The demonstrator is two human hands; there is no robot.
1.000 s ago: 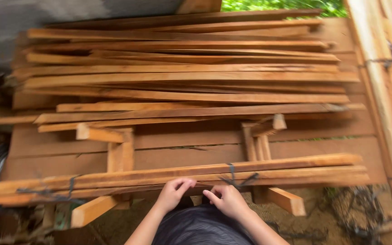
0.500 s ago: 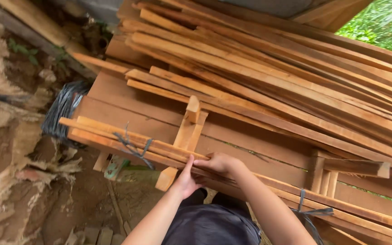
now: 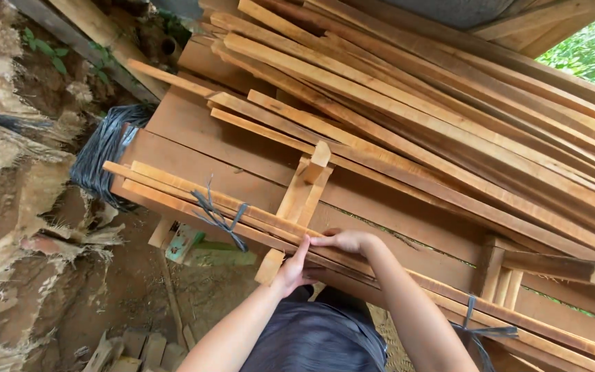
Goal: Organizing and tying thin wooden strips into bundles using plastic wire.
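A bundle of long thin wooden slats (image 3: 173,193) lies along the near edge of a plank bench, tied with dark wire (image 3: 218,217) at the left and again at the lower right (image 3: 480,331). My left hand (image 3: 290,270) grips the bundle from below, near its middle. My right hand (image 3: 346,241) rests on top of the same slats, fingers curled over them. A short wooden block frame (image 3: 304,189) stands just behind my hands.
A large loose heap of slats (image 3: 449,117) covers the back of the plank bench (image 3: 187,131). A roll of black sheeting (image 3: 105,151) lies at the left on bare earth. A second block frame (image 3: 518,272) sits at right. Green foliage shows top right.
The view has swung left and tilted, so the bundle now runs diagonally. My hands have come together on the bundle's middle, the left one now underneath.
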